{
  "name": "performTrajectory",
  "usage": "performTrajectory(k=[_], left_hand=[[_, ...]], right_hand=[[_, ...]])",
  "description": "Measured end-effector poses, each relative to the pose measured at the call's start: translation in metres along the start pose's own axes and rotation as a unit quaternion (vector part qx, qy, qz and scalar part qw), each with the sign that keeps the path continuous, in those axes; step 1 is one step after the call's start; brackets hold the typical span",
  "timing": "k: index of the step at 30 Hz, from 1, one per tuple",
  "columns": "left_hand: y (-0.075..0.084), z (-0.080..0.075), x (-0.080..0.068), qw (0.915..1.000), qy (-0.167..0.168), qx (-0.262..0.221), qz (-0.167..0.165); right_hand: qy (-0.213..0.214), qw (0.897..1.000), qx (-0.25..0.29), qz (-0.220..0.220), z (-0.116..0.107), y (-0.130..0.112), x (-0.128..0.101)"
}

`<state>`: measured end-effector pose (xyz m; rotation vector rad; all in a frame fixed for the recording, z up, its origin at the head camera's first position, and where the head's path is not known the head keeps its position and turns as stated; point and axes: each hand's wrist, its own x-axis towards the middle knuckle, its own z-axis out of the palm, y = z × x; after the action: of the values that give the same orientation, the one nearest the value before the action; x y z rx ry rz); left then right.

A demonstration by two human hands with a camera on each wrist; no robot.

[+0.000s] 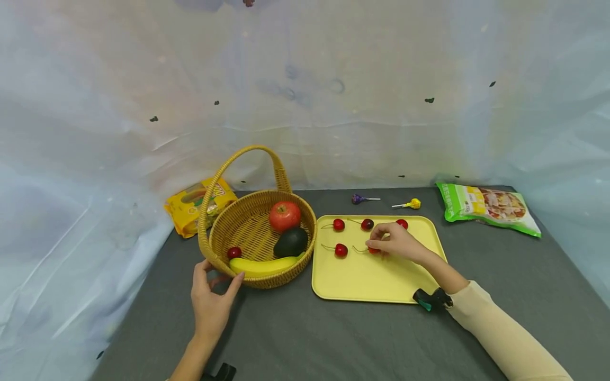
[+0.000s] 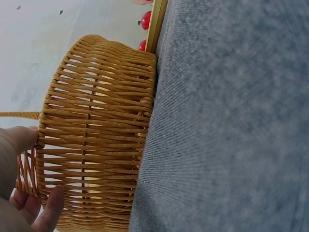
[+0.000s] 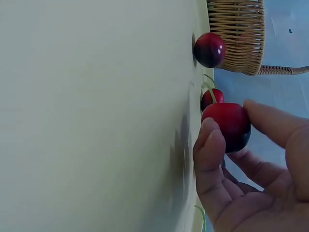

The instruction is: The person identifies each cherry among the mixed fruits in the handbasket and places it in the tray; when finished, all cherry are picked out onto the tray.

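Right hand (image 1: 397, 242) pinches a cherry (image 3: 227, 125) on the yellow tray (image 1: 376, 280), frame centre. Left hand (image 1: 209, 296) curls round the basket (image 1: 248, 225) rim, lower left. Print on the green packet (image 1: 488, 207), upper right, is unreadable.

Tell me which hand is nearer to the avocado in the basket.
Left. The left hand grips the near rim of the basket that holds the avocado. The right hand is farther off, over the yellow tray, pinching a cherry.
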<state>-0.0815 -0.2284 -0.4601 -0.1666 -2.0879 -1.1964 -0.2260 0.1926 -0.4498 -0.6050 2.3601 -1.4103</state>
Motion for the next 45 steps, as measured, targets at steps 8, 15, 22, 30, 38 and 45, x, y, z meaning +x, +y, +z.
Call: performTrajectory(k=[8,15,22,30,38,45], left_hand=[[-0.003,0.001,-0.002,1.0000,-0.006,-0.001,-0.005],[-0.001,0.000,0.000,1.0000,-0.005,-0.001,-0.008],[0.002,0.000,0.001,0.9993,-0.009,0.004,-0.035],[0.001,0.000,0.000,0.9993,-0.010,0.004,-0.035],[0.000,0.001,0.000,1.0000,0.004,-0.001,0.003],[0.000,0.001,0.000,1.0000,0.002,-0.001,0.000]], right_hand=[[-0.002,1.000,-0.026,0.015,0.002,0.000,0.001],[-0.022,0.998,-0.061,-0.025,-0.004,0.001,-0.003],[-0.032,0.999,-0.039,-0.020,-0.006,0.002,-0.004],[-0.034,0.997,-0.072,-0.017,-0.006,0.002,0.000],[-0.019,0.977,-0.202,-0.062,-0.007,-0.071,0.025],[-0.175,0.963,-0.106,-0.174,0.059,-0.156,0.110]])
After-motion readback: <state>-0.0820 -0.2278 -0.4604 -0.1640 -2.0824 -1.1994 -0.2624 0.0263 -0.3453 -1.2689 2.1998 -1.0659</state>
